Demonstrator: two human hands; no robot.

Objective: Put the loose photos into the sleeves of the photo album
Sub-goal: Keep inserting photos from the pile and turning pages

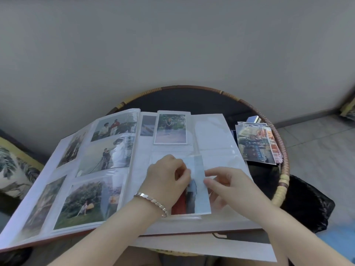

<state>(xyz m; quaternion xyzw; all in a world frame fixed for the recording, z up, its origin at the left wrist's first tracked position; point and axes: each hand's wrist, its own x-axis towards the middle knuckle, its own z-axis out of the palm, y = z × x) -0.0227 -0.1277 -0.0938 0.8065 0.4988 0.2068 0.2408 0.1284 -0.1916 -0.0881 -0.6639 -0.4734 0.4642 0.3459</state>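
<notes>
1. Sleeving is the step in hand: a glossy portrait colour print of figures in blue and red lies low on the right page of the large open white-paged photo album, between both hands.
2. To do it well, I judge the clear plastic sleeve should be held open and the print slid in square by its edges, so no corner catches. How deep it sits I cannot tell.
3. The left hand, with a silver link bracelet at the wrist, arches over the page. Its thumb and curled forefinger pinch the print's left edge.
4. The right hand comes in low from the right, and its thumb and fingers pinch the right edge.
5. A stack of loose colour photos lies just beside the album on the round wicker-rimmed table.
</notes>
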